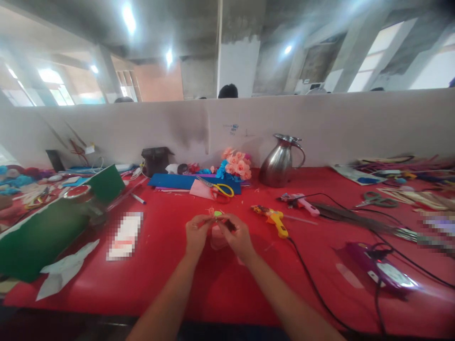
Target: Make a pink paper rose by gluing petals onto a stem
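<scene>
My left hand (pixel 197 232) and my right hand (pixel 237 234) meet over the middle of the red table. Their fingertips are pinched together on a small pink-and-green paper flower piece (pixel 217 214), mostly covered by the fingers. Beneath the hands lie pale pink paper pieces (pixel 217 242). Just beyond are yellow-handled scissors (pixel 223 189), resting on a folded pink sheet (pixel 201 189) and a blue sheet (pixel 170 181). A yellow glue gun (pixel 277 222) lies to the right of my right hand, its black cord running toward the front edge.
At the back stand a bunch of peach and blue flowers (pixel 239 166) and a steel jug (pixel 277 161). Rightward lie a pink glue gun (pixel 307 204), green-handled scissors (pixel 378 200) and a purple power strip (pixel 387 272). A green board (pixel 46 237) and a glass jar (pixel 90 208) are leftward.
</scene>
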The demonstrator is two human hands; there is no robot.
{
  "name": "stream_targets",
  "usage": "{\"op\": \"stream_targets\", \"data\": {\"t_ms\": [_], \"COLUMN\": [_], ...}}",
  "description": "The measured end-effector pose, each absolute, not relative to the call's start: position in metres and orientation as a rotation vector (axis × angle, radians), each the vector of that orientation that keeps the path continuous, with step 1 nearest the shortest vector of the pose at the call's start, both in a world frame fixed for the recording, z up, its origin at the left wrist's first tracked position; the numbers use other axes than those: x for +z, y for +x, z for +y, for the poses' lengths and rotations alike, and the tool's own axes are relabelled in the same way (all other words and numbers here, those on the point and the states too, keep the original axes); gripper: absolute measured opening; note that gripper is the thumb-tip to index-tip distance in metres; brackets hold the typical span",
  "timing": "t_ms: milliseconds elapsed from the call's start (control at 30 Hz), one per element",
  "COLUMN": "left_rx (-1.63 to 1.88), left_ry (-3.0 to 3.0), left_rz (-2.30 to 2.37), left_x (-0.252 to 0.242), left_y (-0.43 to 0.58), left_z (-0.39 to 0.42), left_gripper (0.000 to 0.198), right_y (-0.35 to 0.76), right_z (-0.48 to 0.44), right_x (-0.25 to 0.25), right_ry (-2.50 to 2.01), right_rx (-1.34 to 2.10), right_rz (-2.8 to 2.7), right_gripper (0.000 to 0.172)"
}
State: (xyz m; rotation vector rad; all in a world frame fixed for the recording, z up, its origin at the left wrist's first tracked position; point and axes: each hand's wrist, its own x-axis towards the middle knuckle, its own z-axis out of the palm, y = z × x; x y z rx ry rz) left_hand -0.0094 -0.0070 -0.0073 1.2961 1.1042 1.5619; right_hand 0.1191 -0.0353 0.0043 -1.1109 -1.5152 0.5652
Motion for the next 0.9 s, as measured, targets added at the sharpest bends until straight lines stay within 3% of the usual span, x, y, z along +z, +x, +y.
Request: {"op": "stream_targets", "data": {"t_ms": [300,700,900], "left_rx": [1.561,1.563,1.456], "left_ry": [1.413,1.295,1.328], "left_rz": [1.085,1.177,1.083], "left_x": [-0.016,-0.015,-0.012], "left_y": [-0.011,-0.019,-0.016], "left_z": [-0.002,0.003,0.001], "left_gripper": [0.009,0.014,0.013], "right_y": [0.128,0.155,0.14], "right_z": [-0.029,-0.02,-0.022], "right_x": [0.001,0.008,-0.004], "right_ry": [-1.195,-1.346,-1.437], "right_rx": [0.449,0.39,0.252], "right_rz": [-1.528,-1.982,-1.977], "right_gripper": [0.018,0.006,0.009]}}
